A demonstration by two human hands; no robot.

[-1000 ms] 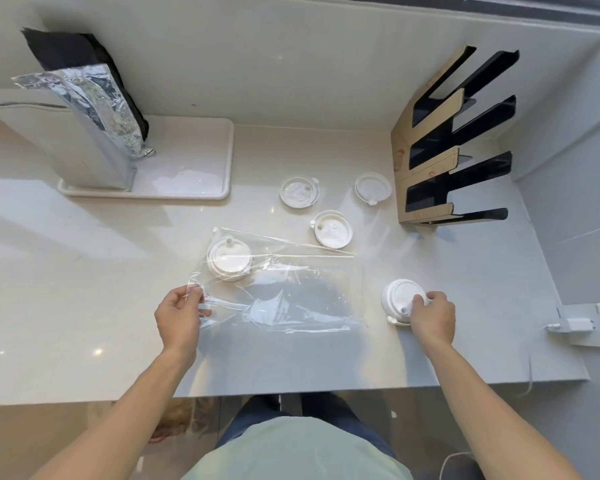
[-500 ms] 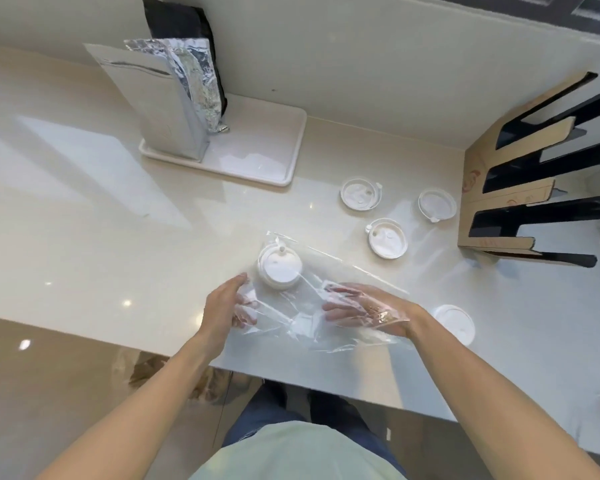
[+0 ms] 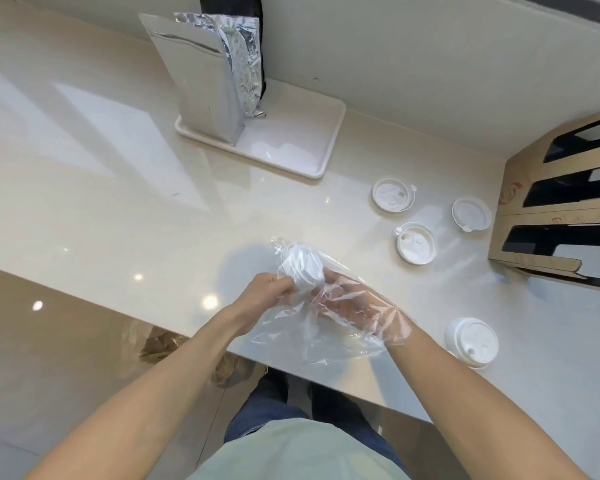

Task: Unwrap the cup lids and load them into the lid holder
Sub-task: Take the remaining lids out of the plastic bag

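At frame centre the right hand [image 3: 357, 306], sleeved inside the clear plastic bag [image 3: 312, 327], reaches for the lid stack [image 3: 302, 268] that the left hand [image 3: 267, 296] pinches through the film; better to draw the stack straight out, toward the cardboard lid holder [image 3: 520, 209] at right.

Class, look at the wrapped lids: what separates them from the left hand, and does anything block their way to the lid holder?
The clear plastic bag lies between the left hand and the wrapped lids. Three loose lids lie before the lid holder.
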